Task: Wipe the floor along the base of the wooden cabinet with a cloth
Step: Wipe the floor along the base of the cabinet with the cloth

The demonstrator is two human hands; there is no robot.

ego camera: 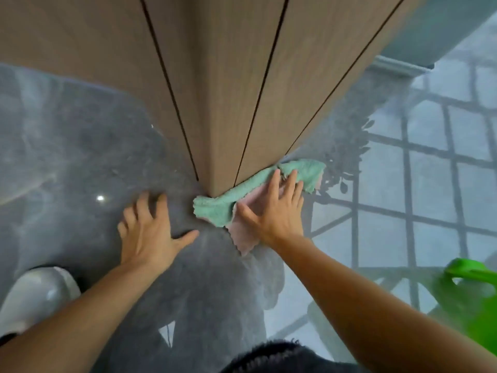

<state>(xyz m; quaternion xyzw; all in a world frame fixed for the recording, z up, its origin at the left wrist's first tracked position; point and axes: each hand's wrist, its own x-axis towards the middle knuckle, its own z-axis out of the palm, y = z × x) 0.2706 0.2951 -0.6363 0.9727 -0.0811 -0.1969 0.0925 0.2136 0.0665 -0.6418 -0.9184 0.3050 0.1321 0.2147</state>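
Pressing down flat, the right hand (271,211) holds the cloth (252,193) against the floor (80,162) right where the wooden cabinet (223,90) meets it. The fingers (273,184) are spread wide and lie on top of the cloth — they do not pinch or grab it, they just push it down. The cloth is green on one side and pink on the other. It is bunched along the bottom edge of the cabinet, from the near corner out to the right, and it touches the wood.

The left hand (150,230) is flat on the bare floor just beside the corner, with its fingers open too. It holds nothing. It looks like it is there to hold the person up.

How far along is the job? It is hard to tell. The floor is dark and shiny and shows a window pattern in it, so clean parts and dirty parts look the same. My guess is that the wipe is in the middle — the cloth sits at the corner and on the right side of the base. The left side of the base, past the left hand, may still need a wipe, but I cannot be sure
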